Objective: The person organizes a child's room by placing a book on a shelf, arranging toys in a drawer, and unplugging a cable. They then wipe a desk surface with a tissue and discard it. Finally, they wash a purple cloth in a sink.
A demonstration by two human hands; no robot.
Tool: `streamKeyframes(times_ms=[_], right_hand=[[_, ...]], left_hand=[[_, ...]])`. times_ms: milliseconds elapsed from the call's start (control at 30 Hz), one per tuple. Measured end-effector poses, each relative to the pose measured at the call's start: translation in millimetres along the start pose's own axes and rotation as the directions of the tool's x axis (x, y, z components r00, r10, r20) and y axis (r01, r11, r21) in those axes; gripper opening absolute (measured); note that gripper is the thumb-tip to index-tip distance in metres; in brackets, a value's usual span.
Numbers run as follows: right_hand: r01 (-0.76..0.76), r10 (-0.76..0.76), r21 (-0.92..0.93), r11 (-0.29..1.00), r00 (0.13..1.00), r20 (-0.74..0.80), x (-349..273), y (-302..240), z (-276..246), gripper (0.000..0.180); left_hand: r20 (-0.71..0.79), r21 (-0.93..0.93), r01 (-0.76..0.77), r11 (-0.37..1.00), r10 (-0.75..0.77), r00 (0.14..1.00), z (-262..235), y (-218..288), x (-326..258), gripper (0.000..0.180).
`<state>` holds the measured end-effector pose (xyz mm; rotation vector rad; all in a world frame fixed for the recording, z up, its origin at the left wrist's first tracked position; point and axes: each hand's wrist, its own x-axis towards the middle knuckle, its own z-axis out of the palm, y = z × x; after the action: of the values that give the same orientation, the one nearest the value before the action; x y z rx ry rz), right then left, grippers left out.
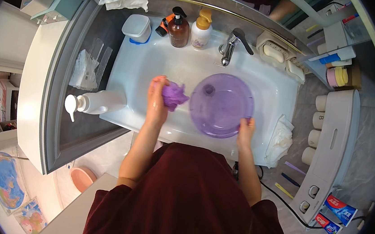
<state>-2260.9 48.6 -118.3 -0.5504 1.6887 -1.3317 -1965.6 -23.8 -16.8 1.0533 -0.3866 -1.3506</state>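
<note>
My left hand [155, 102] is closed around a crumpled purple cloth [174, 96], held over the left half of the white sink [131, 68]. The cloth looks wet and bunched. In the sink's right half sits a see-through purple basin [231, 110], and the dark round drain shows through it. My right hand [246, 131] grips the basin's lower right rim, its fingers partly hidden behind the edge. The chrome faucet [233, 47] stands behind the basin with its spout toward the front.
A lidded clear box [137, 27], a brown pump bottle [178, 29] and a white pump bottle with a yellow top [201, 31] line the back ledge. Soap bars [273, 53] lie right of the faucet. A large white pump bottle [101, 103] lies across the left rim. White cloth [280, 141] drapes the right rim.
</note>
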Motion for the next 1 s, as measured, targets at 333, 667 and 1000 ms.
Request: streamKeyframes(times_ms=[333,667,1000], right_hand=[[-0.279,0.248,0.080,0.957,0.929,0.273,-26.3,23.5,102.9,0.010],[-0.104,0.283,-0.337,0.936,0.790,0.544,53.8,54.9,113.5,0.019],[0.396,0.378,-0.883,0.254,0.799,0.467,121.3,124.9,123.5,0.029]], left_hand=[[0.252,0.959,-0.283,0.022,0.392,0.885,-104.0,-58.7,11.5,0.061],[-0.233,0.334,0.658,0.674,-0.618,0.751,-126.7,-23.7,-11.8,0.071],[-0.245,0.412,0.545,0.731,-0.487,0.838,-115.6,-3.1,-8.9,0.077]])
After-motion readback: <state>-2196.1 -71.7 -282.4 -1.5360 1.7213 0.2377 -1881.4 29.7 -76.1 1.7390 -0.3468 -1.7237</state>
